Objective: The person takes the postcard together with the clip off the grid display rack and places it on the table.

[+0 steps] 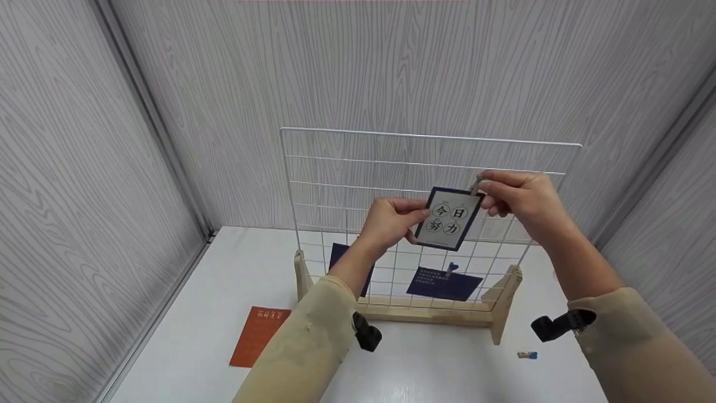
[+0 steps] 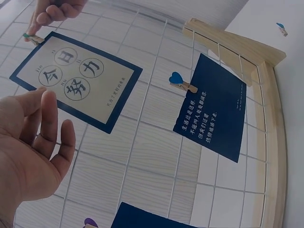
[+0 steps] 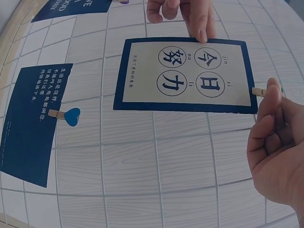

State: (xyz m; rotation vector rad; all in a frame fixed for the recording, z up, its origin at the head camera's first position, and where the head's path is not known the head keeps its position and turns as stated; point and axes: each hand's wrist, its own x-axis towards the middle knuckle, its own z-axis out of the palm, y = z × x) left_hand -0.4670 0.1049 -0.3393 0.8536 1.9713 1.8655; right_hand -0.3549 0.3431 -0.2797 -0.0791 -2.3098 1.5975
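Observation:
A cream card with a dark blue border and large characters (image 1: 449, 219) is held against the white wire grid (image 1: 430, 136). My left hand (image 1: 389, 224) pinches the card's left edge between thumb and fingers. At the upper right corner, my right hand (image 1: 526, 198) pinches a small wooden clothespin (image 3: 259, 91) with a green end, and its tip sits over the card's edge. Whether the clothespin also bites a grid wire cannot be told. Below hangs a dark blue card (image 2: 213, 109), clipped by a clothespin with a blue heart (image 2: 176, 78).
Another dark blue card (image 1: 338, 254) hangs at the grid's lower left, partly behind the left arm. A wooden stand (image 1: 430, 317) supports the grid. An orange card (image 1: 254, 338) lies on the white table at left, and a loose blue-ended clothespin (image 1: 527, 355) at right.

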